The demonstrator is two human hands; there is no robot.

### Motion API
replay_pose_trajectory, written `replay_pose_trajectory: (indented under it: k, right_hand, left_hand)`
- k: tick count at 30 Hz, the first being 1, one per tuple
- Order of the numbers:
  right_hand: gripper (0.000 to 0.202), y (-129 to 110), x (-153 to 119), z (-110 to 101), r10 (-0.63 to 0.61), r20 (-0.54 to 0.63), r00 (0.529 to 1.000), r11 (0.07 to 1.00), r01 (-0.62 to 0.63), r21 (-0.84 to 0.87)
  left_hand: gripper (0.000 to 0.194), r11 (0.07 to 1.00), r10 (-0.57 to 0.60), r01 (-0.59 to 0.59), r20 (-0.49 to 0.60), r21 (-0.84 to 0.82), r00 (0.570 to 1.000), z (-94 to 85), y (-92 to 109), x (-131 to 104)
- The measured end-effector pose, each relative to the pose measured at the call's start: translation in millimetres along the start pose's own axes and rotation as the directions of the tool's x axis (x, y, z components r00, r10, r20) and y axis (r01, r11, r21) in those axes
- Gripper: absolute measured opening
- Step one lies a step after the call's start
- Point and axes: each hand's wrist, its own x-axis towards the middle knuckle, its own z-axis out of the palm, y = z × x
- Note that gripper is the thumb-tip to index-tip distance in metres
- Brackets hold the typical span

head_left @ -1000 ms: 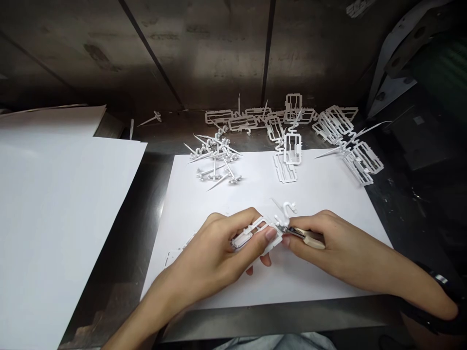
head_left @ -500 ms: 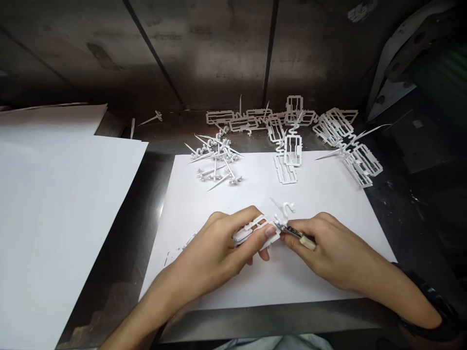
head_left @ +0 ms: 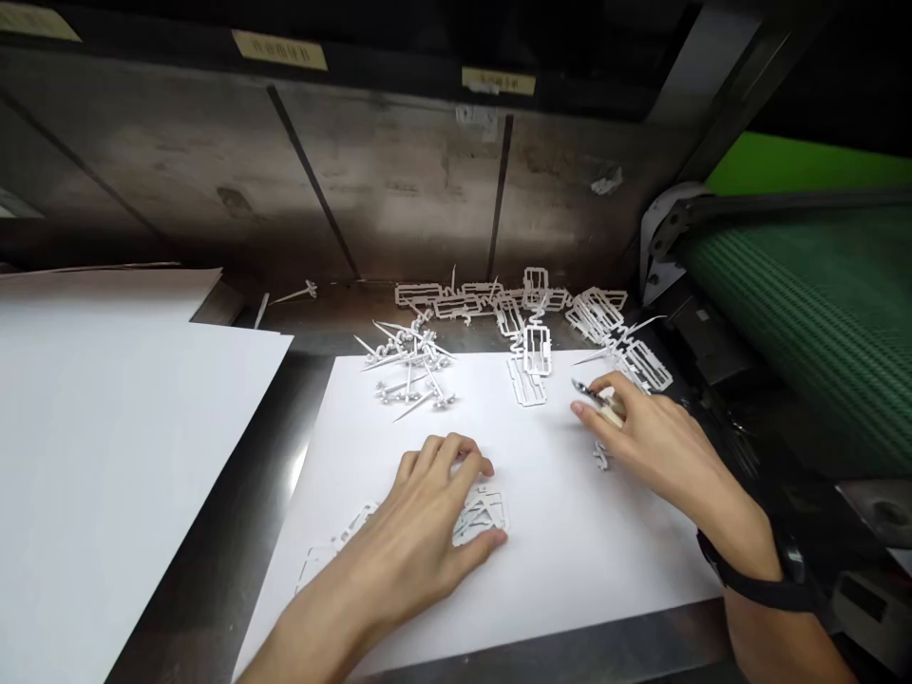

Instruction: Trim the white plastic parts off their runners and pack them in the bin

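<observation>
My left hand (head_left: 420, 522) rests over the white paper sheet (head_left: 556, 579), its fingers spread and curved around several white plastic frames (head_left: 484, 513) lying on the paper. More flat frames (head_left: 356, 521) show beyond my left forearm. Held in my right hand (head_left: 655, 442) are small cutters (head_left: 609, 408) with a cream handle, the metal tip pointing up and left. Just below them a small curly white piece (head_left: 600, 455) lies on the paper. A pile of thin pointed white pieces (head_left: 409, 361) sits at the sheet's back left.
Frames still joined in clusters (head_left: 537, 350) lie along the back, with another cluster (head_left: 602, 313) behind my right hand. A stack of large white sheets (head_left: 142, 456) is at the left. To the right is a green conveyor belt (head_left: 805, 313).
My left hand has let go of the frame, which now lies on the paper. My right hand has moved away to the right with the cutters. The view has tilted up.
</observation>
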Motion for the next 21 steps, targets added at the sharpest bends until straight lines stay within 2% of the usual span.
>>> replay_pose_trajectory:
  k: [2,3,5,8,12,15,18,21]
  right_hand:
    - [0.046,5,2,3,0.046,0.147,0.988,0.993,-0.029,-0.118]
    - [0.043,7,1,5,0.04,0.214,0.976,0.99,-0.01,-0.143]
    - [0.03,7,-1,11,0.018,0.261,0.965,0.987,0.024,-0.158]
    - [0.019,8,-7,16,0.03,0.237,0.971,0.981,0.017,-0.192]
    - [0.018,14,-14,13,0.072,0.194,0.978,0.973,-0.025,-0.231]
    - [0.019,10,-17,7,0.054,0.163,0.985,0.982,-0.023,-0.19]
    - [0.018,-12,-19,-3,-0.043,0.109,0.993,0.998,0.049,-0.05]
    - [0.038,-41,-26,-19,-0.253,0.005,0.968,0.945,0.246,0.214]
  left_hand:
    - [0.064,0.999,-0.036,0.035,0.014,0.022,0.999,5.9,2,1]
    - [0.065,0.999,-0.03,0.029,0.021,0.031,0.999,8.1,2,0]
    - [0.053,0.999,-0.001,0.0,0.015,0.036,1.0,10.9,1,-4]
    - [0.047,1.0,0.01,-0.01,0.005,0.017,1.0,12.2,-5,-13]
    - [0.051,1.0,-0.003,0.003,0.005,-0.006,1.0,10.5,-12,-22]
    - [0.051,1.0,-0.004,0.004,0.017,-0.004,1.0,6.7,-9,-23]
    - [0.047,0.999,-0.03,0.029,0.033,0.012,0.999,4.4,-4,-21]
    - [0.047,0.998,-0.033,0.031,0.022,0.052,0.999,7.5,-5,-15]
